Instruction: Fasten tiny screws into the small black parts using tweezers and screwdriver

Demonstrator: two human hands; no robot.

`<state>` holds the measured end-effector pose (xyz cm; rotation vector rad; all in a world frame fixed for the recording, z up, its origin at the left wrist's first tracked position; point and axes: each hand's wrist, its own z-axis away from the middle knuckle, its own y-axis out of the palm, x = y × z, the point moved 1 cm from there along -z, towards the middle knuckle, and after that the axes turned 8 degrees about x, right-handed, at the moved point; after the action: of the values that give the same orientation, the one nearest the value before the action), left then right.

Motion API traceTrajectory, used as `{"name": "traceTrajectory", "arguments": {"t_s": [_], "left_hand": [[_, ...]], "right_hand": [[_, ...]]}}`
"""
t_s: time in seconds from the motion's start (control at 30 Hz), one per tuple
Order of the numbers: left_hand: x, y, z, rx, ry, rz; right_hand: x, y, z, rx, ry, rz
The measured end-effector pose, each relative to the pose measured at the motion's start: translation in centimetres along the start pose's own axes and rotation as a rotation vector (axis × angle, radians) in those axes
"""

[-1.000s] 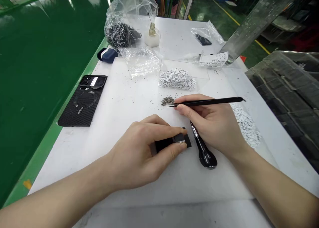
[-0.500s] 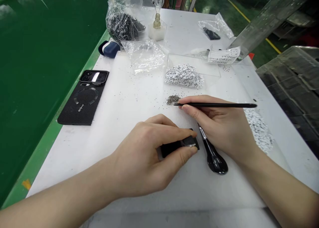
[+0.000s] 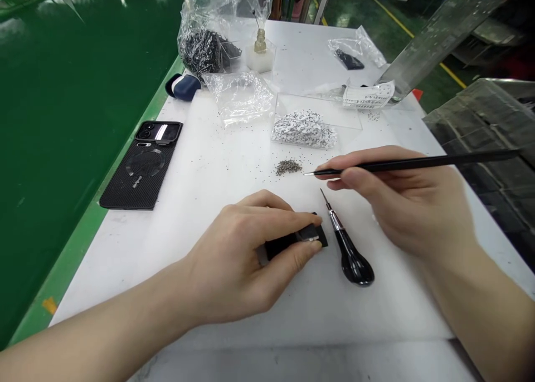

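Note:
My left hand [image 3: 254, 254] is closed on a small black block-like part [image 3: 284, 246], pinched between thumb and fingers low over the white mat; much of the part is hidden. In my right hand [image 3: 397, 198] is a pair of slim black tweezers [image 3: 401, 163], their fine tip just right of a pile of tiny metallic pieces [image 3: 289, 166]. Whether the tip grips a piece is too small to tell. Between my hands lies a screwdriver [image 3: 353, 254] with a rounded black handle, its thin shaft pointing away from me.
Beyond the pile stands a clear tray [image 3: 317, 142] of small white-and-black pieces. A black phone [image 3: 142, 167] and a dark blue case [image 3: 184, 87] lie left. Further back are a plastic bag of black parts [image 3: 204, 50], a small bottle [image 3: 261, 42] and a metal post [image 3: 426, 37].
My right hand has drawn back to the right with the tweezers, whose tip has left the pile of tiny pieces. My left hand still holds the black part.

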<state>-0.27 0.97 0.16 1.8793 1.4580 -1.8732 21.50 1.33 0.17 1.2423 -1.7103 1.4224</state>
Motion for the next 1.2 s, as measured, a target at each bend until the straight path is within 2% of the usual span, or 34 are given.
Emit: {"name": "traceTrajectory", "arguments": {"t_s": [0.2, 0.43, 0.77, 1.2], "left_hand": [[0.0, 0.1, 0.2, -0.038, -0.024, 0.008], [-0.1, 0.1, 0.1, -0.036, -0.029, 0.015], [-0.1, 0.2, -0.1, -0.036, -0.061, -0.024], [-0.4, 0.2, 0.0, -0.056, -0.080, -0.048]], "right_hand": [[2.1, -2.0, 1.3, 0.223, -0.146, -0.088], [2.4, -1.7, 1.3, 0.364, -0.239, 0.002], [2.0, -1.4, 1.4, 0.392, -0.289, 0.023], [2.0, -1.3, 1.4, 0.382, -0.260, 0.014]]}}
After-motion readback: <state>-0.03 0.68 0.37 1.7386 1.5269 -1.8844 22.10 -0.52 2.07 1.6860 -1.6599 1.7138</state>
